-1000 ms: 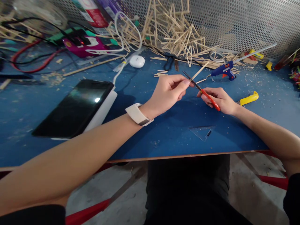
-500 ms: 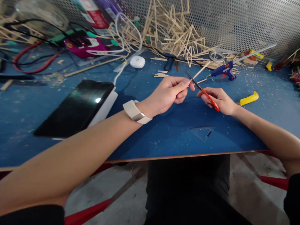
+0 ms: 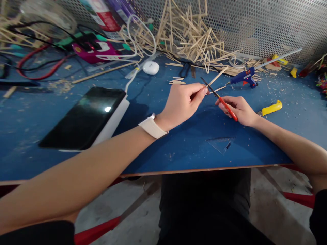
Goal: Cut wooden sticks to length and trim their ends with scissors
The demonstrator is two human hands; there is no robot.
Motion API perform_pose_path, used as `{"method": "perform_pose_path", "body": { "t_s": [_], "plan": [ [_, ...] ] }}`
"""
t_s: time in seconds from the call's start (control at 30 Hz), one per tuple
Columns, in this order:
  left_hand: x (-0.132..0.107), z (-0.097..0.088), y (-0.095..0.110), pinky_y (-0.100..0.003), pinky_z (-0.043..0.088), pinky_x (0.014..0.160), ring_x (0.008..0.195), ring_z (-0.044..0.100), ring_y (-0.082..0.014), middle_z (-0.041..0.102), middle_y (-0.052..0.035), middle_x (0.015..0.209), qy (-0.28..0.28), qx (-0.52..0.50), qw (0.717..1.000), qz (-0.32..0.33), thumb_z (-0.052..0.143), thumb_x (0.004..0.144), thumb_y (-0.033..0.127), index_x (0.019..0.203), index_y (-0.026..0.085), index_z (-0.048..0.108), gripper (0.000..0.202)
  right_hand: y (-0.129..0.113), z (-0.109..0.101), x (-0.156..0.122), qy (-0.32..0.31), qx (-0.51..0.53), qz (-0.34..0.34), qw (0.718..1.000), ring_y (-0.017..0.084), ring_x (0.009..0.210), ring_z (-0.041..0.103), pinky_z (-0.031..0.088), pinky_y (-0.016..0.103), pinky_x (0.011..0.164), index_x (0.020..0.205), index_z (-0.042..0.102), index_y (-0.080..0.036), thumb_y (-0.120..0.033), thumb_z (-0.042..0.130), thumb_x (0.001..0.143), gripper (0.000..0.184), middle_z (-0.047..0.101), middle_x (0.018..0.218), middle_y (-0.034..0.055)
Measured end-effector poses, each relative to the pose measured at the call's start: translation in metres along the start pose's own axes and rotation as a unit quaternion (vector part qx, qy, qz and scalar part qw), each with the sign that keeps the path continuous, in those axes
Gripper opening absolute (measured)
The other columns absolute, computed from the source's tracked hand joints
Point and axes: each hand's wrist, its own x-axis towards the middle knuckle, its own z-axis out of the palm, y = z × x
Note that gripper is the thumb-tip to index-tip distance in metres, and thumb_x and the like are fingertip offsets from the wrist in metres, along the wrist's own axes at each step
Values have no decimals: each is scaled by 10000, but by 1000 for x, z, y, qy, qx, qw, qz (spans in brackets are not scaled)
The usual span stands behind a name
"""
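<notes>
Thumb and fingertips of my left hand (image 3: 182, 102) pinch a thin wooden stick (image 3: 218, 76) that points up and to the right. My right hand (image 3: 241, 109) is closed round the red handle of a small file (image 3: 228, 108). The file's dark, narrow blade crosses the stick just beyond my left fingertips. Another thin stick lies behind them, toward the tip of a blue glue gun (image 3: 242, 77). A yellow-handled utility knife (image 3: 271, 108) rests to the right of my right wrist. Below both hands lies a clear set square (image 3: 220, 144).
A heap of wooden sticks (image 3: 190, 37) stands against the perforated metal panel (image 3: 255, 23). Short cut pieces (image 3: 177, 81) lie before it. At left are a dark tablet (image 3: 84, 117), a white earbud case (image 3: 150, 67) and a magenta power strip (image 3: 94, 52) with cables.
My left hand has rolled over, its back now turned more upward, while still pinching the stick. The file has shifted slightly left in my right hand.
</notes>
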Motion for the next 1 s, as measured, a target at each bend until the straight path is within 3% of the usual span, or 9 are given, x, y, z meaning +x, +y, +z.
{"method": "perform_pose_path", "body": {
  "t_s": [0.07, 0.17, 0.33, 0.43, 0.5, 0.67, 0.83, 1.0],
  "plan": [
    [-1, 1, 1, -344, 392, 620, 551, 528, -165, 607, 9, 611, -1, -8, 1000, -7, 586, 1146, 324, 803, 224, 674, 367, 0, 0, 0, -2, -4, 0, 1000, 108, 677, 428, 343, 298, 613, 1056, 755, -166, -780, 721, 1077, 615, 529, 767, -33],
    [-1, 2, 0, -324, 415, 570, 529, 543, -156, 617, 10, 617, -28, -121, 990, -60, 582, 1175, 394, 940, 204, 745, 343, 1, -1, -1, -5, -8, -2, 1000, 108, 681, 436, 351, 297, 618, 1113, 775, -158, -762, 724, 1085, 607, 540, 770, -33],
    [5, 3, -6, -336, 332, 463, 506, 439, -140, 558, 30, 608, -107, -339, 920, -165, 757, 1113, 658, 968, 242, 757, 441, 5, -4, 0, -14, 14, -4, 1000, 105, 679, 471, 382, 293, 620, 1163, 784, -149, -747, 735, 1087, 604, 568, 791, -29],
    [7, 4, -10, -349, 335, 464, 520, 376, -144, 480, 47, 581, -158, -384, 891, -183, 798, 1043, 786, 953, 297, 751, 500, 7, -5, 0, -17, 27, -13, 999, 103, 677, 489, 391, 290, 617, 1170, 784, -148, -735, 740, 1088, 594, 580, 801, -29],
    [7, 4, -11, -344, 353, 479, 513, 367, -140, 463, 52, 572, -156, -371, 900, -168, 779, 1074, 770, 954, 293, 748, 493, 7, -5, 0, -18, 26, -16, 999, 100, 673, 490, 390, 288, 615, 1156, 777, -146, -735, 740, 1088, 593, 580, 802, -30],
    [6, 1, -7, -316, 407, 536, 491, 409, -126, 498, 39, 551, -89, -275, 950, -121, 714, 1162, 546, 834, 225, 698, 459, 5, -4, 0, -8, 6, -13, 1000, 102, 668, 465, 375, 294, 616, 1140, 778, -151, -763, 732, 1082, 616, 565, 782, -31],
    [5, -2, -5, -317, 504, 673, 557, 576, -154, 587, 9, 573, -47, -105, 993, -26, 581, 1185, 386, 704, 232, 599, 506, 4, -2, 0, 5, -16, -7, 1000, 104, 677, 438, 351, 305, 621, 1040, 760, -157, -744, 718, 1090, 591, 545, 771, -24],
    [1, -2, -5, -344, 395, 632, 548, 551, -162, 596, 18, 593, -1, 16, 1000, 21, 570, 1155, 325, 742, 230, 620, 426, 5, -1, 0, 8, -17, -6, 1000, 103, 669, 423, 330, 304, 614, 1028, 760, -159, -744, 714, 1086, 590, 529, 754, -27]
  ]
}}
